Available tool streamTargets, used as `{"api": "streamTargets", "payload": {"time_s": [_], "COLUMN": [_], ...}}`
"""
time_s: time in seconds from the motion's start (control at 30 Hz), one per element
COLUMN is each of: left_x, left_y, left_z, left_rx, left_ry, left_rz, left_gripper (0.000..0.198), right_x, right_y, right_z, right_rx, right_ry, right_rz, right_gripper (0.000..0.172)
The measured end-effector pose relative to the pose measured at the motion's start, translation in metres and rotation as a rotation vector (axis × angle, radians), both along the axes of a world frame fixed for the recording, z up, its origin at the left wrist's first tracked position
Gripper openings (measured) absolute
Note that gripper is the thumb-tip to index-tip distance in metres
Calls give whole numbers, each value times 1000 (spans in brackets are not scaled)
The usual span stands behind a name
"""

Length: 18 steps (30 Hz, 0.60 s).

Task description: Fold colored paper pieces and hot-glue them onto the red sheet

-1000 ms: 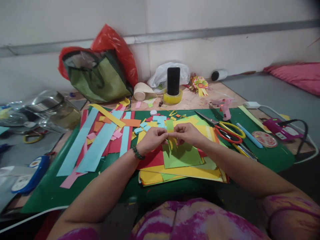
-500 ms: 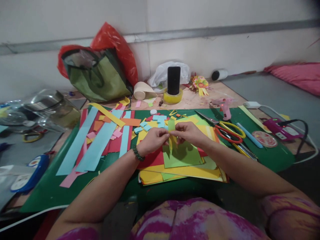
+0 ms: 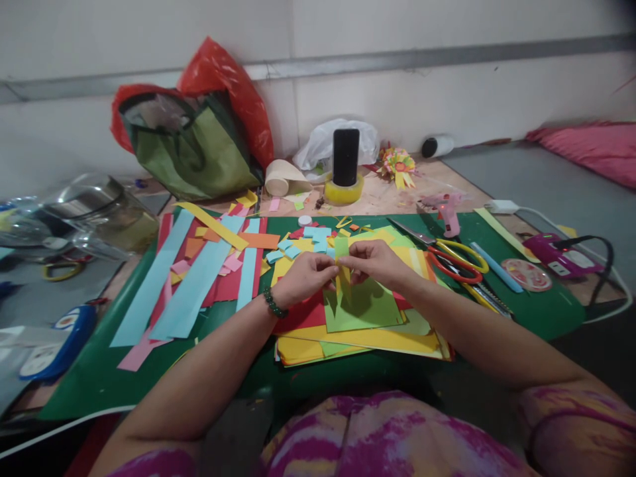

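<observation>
Between both hands stands a small yellow-and-green paper piece (image 3: 342,248), its green end above the fingers and yellow strips hanging below. My left hand (image 3: 309,275), with a green bead bracelet at the wrist, pinches it from the left. My right hand (image 3: 372,264) pinches it from the right, fingertips almost meeting the left ones. Part of the piece is hidden by the fingers. Beneath the hands lies a light green sheet (image 3: 365,315) on a stack of yellow sheets (image 3: 308,352), with red paper (image 3: 303,317) at the left.
On the green mat (image 3: 94,384) lie blue paper strips (image 3: 193,298), red-handled scissors (image 3: 454,265), a cutter (image 3: 487,299) and a pink glue gun (image 3: 450,215). Behind are a phone (image 3: 346,158) on a tape roll (image 3: 344,192), a paper rosette (image 3: 397,164) and a green bag (image 3: 209,156).
The hands stay nearly in place, still pinching the paper piece. The hanging yellow strips have turned slightly. The whole view has shifted a little.
</observation>
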<state>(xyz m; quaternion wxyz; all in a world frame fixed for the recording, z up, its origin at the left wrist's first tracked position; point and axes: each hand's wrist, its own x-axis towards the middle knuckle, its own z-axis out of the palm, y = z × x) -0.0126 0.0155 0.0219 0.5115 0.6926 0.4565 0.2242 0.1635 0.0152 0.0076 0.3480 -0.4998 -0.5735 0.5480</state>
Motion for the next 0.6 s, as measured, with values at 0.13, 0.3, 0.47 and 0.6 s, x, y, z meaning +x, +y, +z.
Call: {"api": "streamTargets", "payload": {"time_s": [0.13,0.3,0.47,0.6], "left_x": [-2,-3,-1,-3], "left_y": [1,1,1,4], "left_z": [-2,-2,-2,-7], "left_rx": [-14,-70,-111,-136], "left_ry": [-6,-49,-80,-126], "left_rz": [-43,-47,3,-7], "left_gripper": [25,24,21,25], "right_x": [0,0,0,0], "right_y": [0,-1,-2,-1], "right_z": [2,3,2,0], "right_rx": [-6,-19,1,-26], "right_ry": [28,46,39,49], "right_rz": [-2,0,12,20], "right_gripper": [54,50,48,49]}}
